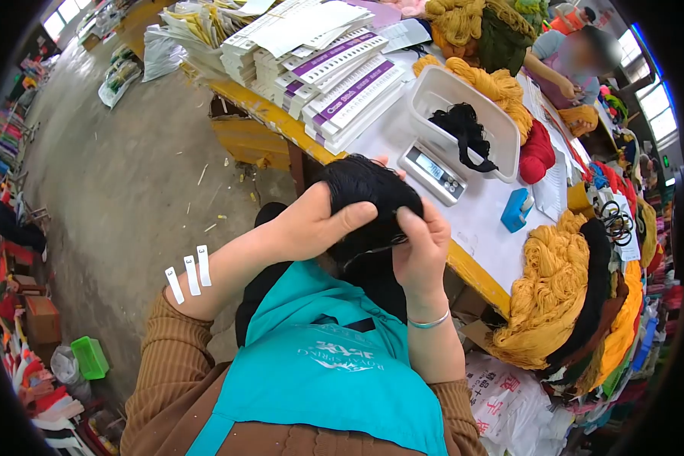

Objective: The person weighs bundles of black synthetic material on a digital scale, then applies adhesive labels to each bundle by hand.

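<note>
A bundle of black thread (368,190) is held up in front of my apron, above my lap. My left hand (308,224) grips its left side, the thumb lying across the front. On the other side my right hand (424,242) pinches strands at the lower right edge between thumb and fingers. A few loose strands hang below the bundle. Just beyond my right hand, a digital scale (433,172) with a lit display sits on the table. Behind it stands a white plastic tub (501,133) with more black thread (463,133) inside.
Stacks of printed cards (353,95) line the table's yellow edge (479,277). A blue tape dispenser (517,210), red yarn (537,154) and yellow-gold yarn (547,289) lie to the right. Black scissors (614,220) are near the yarns. Another person (574,72) works across the table.
</note>
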`<state>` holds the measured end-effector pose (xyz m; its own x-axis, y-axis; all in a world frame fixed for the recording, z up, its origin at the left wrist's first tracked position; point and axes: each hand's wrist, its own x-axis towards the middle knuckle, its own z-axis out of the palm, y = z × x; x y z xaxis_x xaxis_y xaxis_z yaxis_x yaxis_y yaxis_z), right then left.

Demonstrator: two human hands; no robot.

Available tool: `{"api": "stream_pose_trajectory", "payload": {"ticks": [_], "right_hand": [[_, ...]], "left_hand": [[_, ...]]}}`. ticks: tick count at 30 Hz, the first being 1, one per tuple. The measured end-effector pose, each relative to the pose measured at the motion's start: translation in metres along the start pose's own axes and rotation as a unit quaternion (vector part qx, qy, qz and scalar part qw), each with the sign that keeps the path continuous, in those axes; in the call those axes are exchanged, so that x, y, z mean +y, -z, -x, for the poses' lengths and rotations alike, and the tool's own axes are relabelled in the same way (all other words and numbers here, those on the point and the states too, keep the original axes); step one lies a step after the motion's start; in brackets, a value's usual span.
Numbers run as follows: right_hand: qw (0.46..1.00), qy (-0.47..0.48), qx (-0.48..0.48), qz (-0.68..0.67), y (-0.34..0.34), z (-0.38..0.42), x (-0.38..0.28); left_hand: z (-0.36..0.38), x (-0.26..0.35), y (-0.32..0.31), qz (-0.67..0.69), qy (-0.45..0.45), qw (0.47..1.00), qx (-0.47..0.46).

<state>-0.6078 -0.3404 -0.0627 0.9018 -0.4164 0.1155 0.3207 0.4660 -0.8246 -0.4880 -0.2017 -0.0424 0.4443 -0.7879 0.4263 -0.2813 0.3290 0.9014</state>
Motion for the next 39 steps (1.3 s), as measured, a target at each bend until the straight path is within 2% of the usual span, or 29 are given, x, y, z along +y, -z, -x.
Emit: {"api": "stream_pose_trajectory", "payload": {"ticks": [1, 2, 3, 4, 6, 7, 8, 10, 11, 12, 13, 14, 16, 17, 19, 21, 23, 26, 27, 29, 30, 32, 35, 37, 39], "right_hand": [[0.997, -0.024, 0.027, -0.061, -0.01, -0.002, -0.006], [0.997, -0.024, 0.028, -0.061, -0.011, -0.003, -0.005], [0.995, -0.062, 0.033, -0.077, -0.011, -0.003, -0.003], [0.99, -0.1, 0.038, -0.093, -0.011, -0.004, -0.001], [0.994, -0.086, 0.0, 0.063, -0.008, 0.0, 0.01], [0.994, -0.062, -0.03, 0.082, -0.005, 0.0, 0.013], [0.994, -0.062, -0.029, 0.082, -0.003, 0.0, 0.014], [0.994, -0.068, -0.014, 0.079, 0.0, 0.0, 0.014], [0.996, -0.081, 0.031, 0.008, -0.001, 0.0, 0.012], [0.994, -0.072, 0.048, -0.068, 0.0, -0.003, 0.01], [0.986, -0.093, 0.096, -0.1, 0.004, -0.006, 0.008], [0.982, -0.103, 0.104, -0.119, 0.005, -0.006, 0.007], [0.992, -0.1, 0.019, -0.077, 0.013, -0.005, 0.012], [0.995, -0.081, 0.062, -0.017, 0.009, -0.001, 0.015], [0.994, -0.069, 0.076, 0.027, 0.007, 0.002, 0.019], [0.995, -0.051, 0.067, 0.052, 0.01, 0.005, 0.023], [0.993, 0.004, 0.078, 0.091, 0.008, 0.008, 0.028], [0.982, -0.073, 0.113, -0.132, 0.006, 0.005, 0.02], [0.977, -0.073, 0.085, -0.18, 0.015, 0.004, 0.026], [0.977, -0.097, 0.09, -0.167, 0.019, 0.007, 0.026], [0.976, -0.122, 0.094, -0.154, 0.02, 0.007, 0.026], [0.976, -0.131, 0.103, -0.139, 0.015, 0.008, 0.023], [0.98, -0.115, 0.07, -0.15, 0.014, 0.008, 0.023], [0.959, -0.127, 0.097, -0.232, 0.02, 0.007, 0.031], [0.955, -0.124, 0.087, -0.255, 0.021, 0.008, 0.029]], "left_hand": [[0.004, 0.0, 0.003, 0.0, 0.001, 1.0, -0.001], [0.009, 0.0, 0.009, 0.107, 0.103, 0.989, -0.027], [0.012, 0.0, 0.011, 0.212, 0.202, 0.955, -0.054], [0.013, -0.003, 0.005, 0.25, 0.194, 0.948, -0.022], [0.013, 0.0, -0.001, 0.15, 0.175, 0.973, -0.011], [0.008, -0.004, -0.006, 0.034, 0.082, 0.996, -0.011], [0.007, -0.003, -0.003, 0.035, 0.083, 0.996, -0.011], [0.004, 0.004, 0.004, 0.001, 0.139, 0.987, -0.085], [0.004, 0.002, -0.001, 0.073, 0.154, 0.985, -0.041], [0.009, -0.007, 0.004, 0.128, 0.207, 0.97, -0.024], [0.011, -0.011, 0.008, 0.182, 0.259, 0.948, -0.008], [0.012, -0.01, 0.008, 0.27, 0.268, 0.925, 0.0], [0.013, -0.017, 0.001, 0.235, 0.241, 0.942, 0.008], [0.013, -0.019, -0.004, 0.198, 0.213, 0.957, 0.017], [0.014, -0.02, -0.014, 0.217, 0.204, 0.953, 0.05], [0.015, -0.025, -0.019, 0.139, 0.173, 0.97, 0.098], [0.016, -0.025, -0.021, 0.142, 0.205, 0.96, 0.128], [0.011, -0.023, -0.021, 0.309, 0.253, 0.903, 0.157], [0.012, -0.027, -0.019, 0.31, 0.253, 0.903, 0.156], [0.017, -0.035, -0.014, 0.357, 0.261, 0.894, 0.065], [0.018, -0.037, -0.013, 0.356, 0.261, 0.895, 0.065], [0.019, -0.037, -0.013, 0.416, 0.281, 0.863, 0.058], [0.019, -0.039, -0.017, 0.411, 0.256, 0.873, 0.065], [0.016, -0.028, -0.017, 0.408, 0.276, 0.866, 0.084], [0.014, -0.025, -0.017, 0.405, 0.295, 0.859, 0.103]]}}
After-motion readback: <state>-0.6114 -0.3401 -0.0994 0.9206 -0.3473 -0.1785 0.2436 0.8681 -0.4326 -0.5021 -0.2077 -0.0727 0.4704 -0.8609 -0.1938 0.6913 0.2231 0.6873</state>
